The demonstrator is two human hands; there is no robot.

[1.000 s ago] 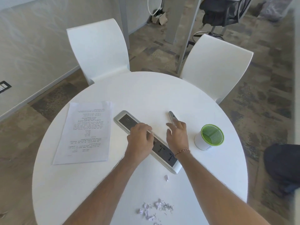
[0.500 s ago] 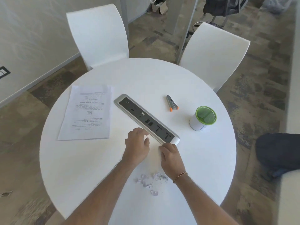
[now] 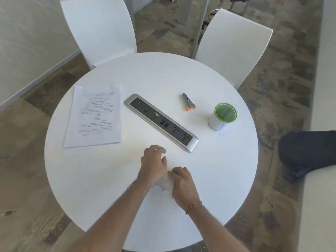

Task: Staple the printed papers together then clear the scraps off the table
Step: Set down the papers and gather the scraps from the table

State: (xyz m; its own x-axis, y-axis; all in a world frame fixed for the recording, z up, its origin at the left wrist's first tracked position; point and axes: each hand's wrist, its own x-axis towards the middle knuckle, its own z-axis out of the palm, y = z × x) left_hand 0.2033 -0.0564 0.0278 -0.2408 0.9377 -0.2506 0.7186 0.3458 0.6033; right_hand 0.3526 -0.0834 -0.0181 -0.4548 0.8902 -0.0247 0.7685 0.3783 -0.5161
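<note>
- While your hands crowd the near table (image 3: 101,179), head view: left hand (image 3: 153,165) rests on the surface, fingers loosely curled, holding nothing visible.
- Your right hand (image 3: 182,185), fingers bent, sits over the paper scraps (image 3: 164,184); whether it grips them, can't tell.
- Scraps lie between both hands, touching them.
- Printed papers (image 3: 94,115) lie flat, far left.
- Stapler (image 3: 188,102) sits beyond the power strip (image 3: 161,121), well apart from your hands.
- Green-rimmed cup (image 3: 222,116) stands upright at right.
</note>
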